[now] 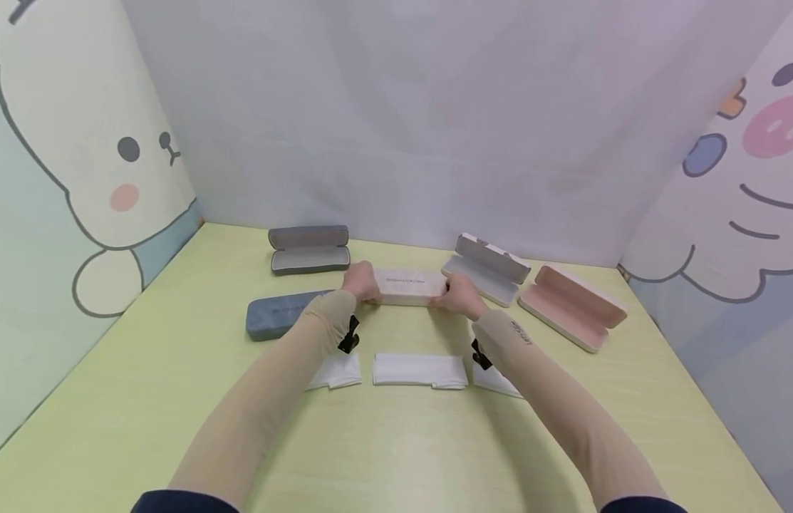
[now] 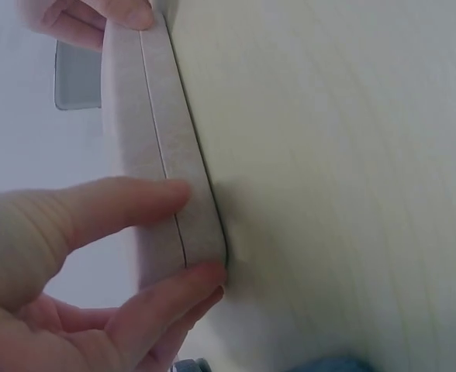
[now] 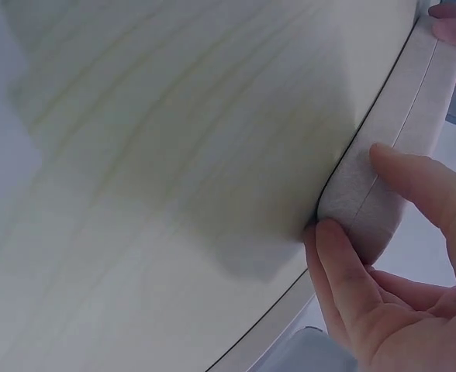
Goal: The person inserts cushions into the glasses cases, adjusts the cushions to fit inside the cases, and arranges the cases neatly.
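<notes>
A closed, pale pinkish-white glasses case (image 1: 409, 286) with small lettering on its lid lies lengthwise between both hands at the middle of the table. My left hand (image 1: 361, 282) grips its left end. At the opposite end my right hand (image 1: 462, 295) holds it the same way. In the left wrist view, the thumb crosses the seam of the case (image 2: 154, 139) while the fingers wrap its end. The right wrist view shows the right thumb on the front side of the case (image 3: 391, 147) and fingertips at its bottom corner, close to the tabletop.
An open dark grey case (image 1: 309, 261) and a closed blue case (image 1: 274, 318) are on the left. To the right stand an open white case with grey lining (image 1: 482, 276) and an open pink case (image 1: 566, 313). Folded white cloths (image 1: 419, 369) lie in a row nearer me, partly behind the forearms.
</notes>
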